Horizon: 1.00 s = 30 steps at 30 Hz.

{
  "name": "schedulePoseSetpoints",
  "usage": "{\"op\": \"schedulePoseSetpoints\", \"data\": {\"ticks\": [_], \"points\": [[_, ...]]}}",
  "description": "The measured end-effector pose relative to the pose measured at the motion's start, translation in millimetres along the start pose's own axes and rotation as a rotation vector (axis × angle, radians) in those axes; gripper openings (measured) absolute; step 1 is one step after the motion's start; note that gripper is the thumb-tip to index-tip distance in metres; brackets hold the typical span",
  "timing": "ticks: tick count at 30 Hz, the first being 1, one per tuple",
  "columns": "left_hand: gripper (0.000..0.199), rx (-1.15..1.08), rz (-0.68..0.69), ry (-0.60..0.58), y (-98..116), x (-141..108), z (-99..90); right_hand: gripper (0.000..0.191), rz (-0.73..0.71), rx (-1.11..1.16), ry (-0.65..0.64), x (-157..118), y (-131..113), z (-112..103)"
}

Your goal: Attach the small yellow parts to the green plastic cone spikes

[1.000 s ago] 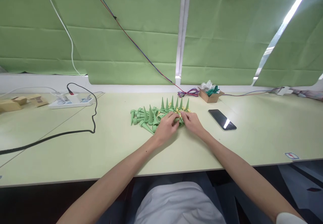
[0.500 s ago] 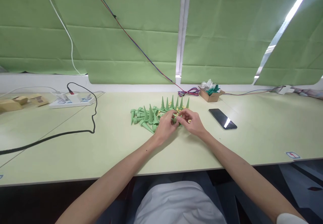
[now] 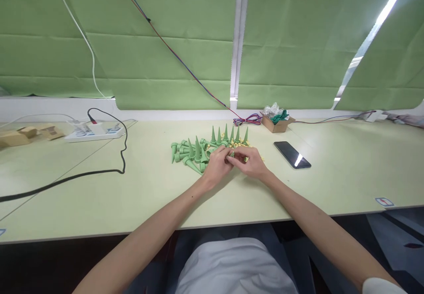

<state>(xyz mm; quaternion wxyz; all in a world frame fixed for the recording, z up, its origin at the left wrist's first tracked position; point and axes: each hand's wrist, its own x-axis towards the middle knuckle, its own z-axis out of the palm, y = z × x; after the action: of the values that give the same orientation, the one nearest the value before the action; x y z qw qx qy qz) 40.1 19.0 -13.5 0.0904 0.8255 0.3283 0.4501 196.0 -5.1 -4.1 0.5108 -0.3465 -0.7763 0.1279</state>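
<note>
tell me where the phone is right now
In the head view, the phone lies flat on the table, to the right of the right hand and nearer the person than the box.

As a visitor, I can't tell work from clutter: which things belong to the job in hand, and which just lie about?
Seemingly in the job:
bare left hand, bare right hand
green tapered plastic spikes
tiny yellow pieces

Seemingly just lying about:
black flat smartphone
brown open cardboard box
white plastic power strip
coiled red-and-blue wire
</note>
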Motion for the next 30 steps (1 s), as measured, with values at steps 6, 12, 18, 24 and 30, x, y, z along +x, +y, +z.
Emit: {"op": "schedulePoseSetpoints", "data": {"ticks": [6,12,18,24,30], "points": [[0.028,-0.049,0.006,0.012,-0.3,-1.4,3.0,0.034,0.018,-0.134,0.121,1.3,2.8,0.1],[0.031,-0.116,0.016,0.011,4.3,-3.5,2.7,0.033,0.107,-0.147,0.289,1.7,7.9,-2.7],[0.009,-0.116,0.143,-0.127,12.5,-8.1,2.8,0.027,0.201,-0.095,0.380,1.8,15.3,-5.8],[0.021,-0.051,0.273,-0.329,18.8,-13.7,5.1,0.025,0.248,-0.054,0.349,2.1,18.1,-6.0],[0.024,-0.058,0.264,-0.336,19.5,-13.5,6.8,0.023,0.253,-0.045,0.312,1.3,17.5,-5.9]]}}
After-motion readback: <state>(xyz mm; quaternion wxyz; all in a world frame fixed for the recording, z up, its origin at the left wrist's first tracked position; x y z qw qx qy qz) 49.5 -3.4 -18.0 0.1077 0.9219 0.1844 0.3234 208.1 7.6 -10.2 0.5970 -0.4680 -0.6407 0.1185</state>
